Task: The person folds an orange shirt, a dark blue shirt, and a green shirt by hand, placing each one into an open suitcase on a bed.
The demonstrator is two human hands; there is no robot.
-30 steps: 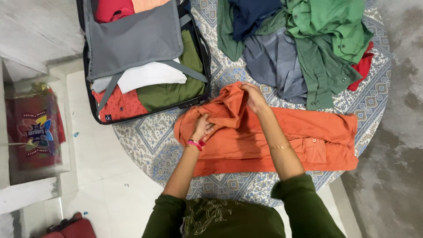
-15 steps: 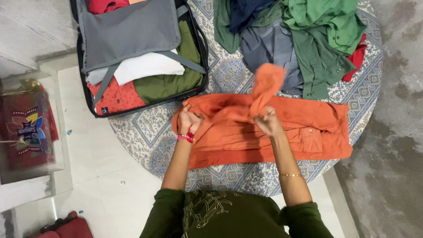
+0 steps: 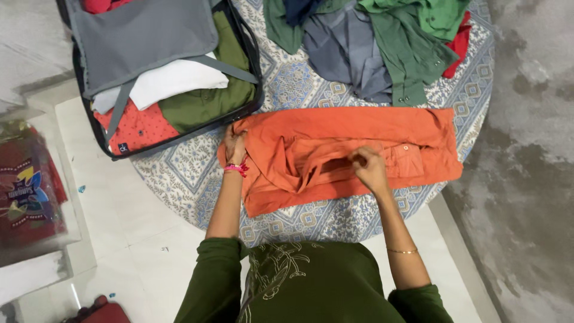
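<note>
Hands work an orange shirt (image 3: 359, 128) spread flat near the front edge of a round patterned cloth (image 3: 311, 224). Left hand (image 3: 234, 146) grips the shirt's left end, fingers closed on fabric. Right hand (image 3: 369, 168) pinches a fold at the middle, beside the chest pocket. Far left lies an open suitcase (image 3: 173, 90); far right, a heap of green and grey shirts (image 3: 382, 42).

Left hand (image 3: 235, 148) curled shut in a grip, right hand (image 3: 370, 169) pinching, both forearms extended forward
</note>
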